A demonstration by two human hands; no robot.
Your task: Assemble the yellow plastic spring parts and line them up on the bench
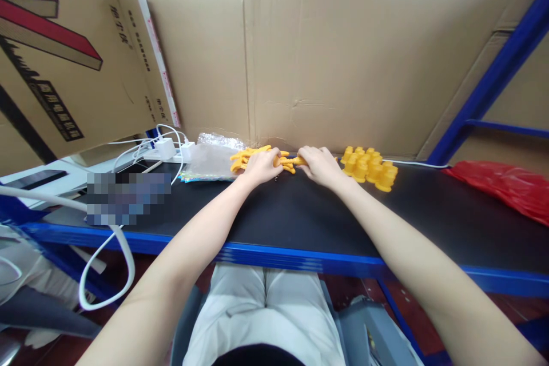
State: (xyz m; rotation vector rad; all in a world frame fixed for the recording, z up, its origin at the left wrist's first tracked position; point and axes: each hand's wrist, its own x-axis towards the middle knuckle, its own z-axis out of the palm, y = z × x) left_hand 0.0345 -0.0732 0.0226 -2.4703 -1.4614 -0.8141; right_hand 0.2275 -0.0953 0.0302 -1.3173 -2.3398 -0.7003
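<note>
Both my arms reach forward over a black worktop [300, 217]. My left hand [262, 164] is closed on a small yellow plastic piece [288, 162], with a loose heap of similar yellow pieces [245, 156] just behind and left of it. My right hand [318, 164] is closed too, pinching the same yellow piece from the right, so the two hands meet on it. To the right of my right hand lies a stack of yellow moulded parts [369, 168].
A cardboard wall [334, 63] stands behind the worktop. A clear plastic bag [210, 160] and a white power strip with cables [165, 150] lie at the left, a printed carton [64, 57] above them. A red bag [506, 186] lies at the right. Blue shelf frame [493, 77].
</note>
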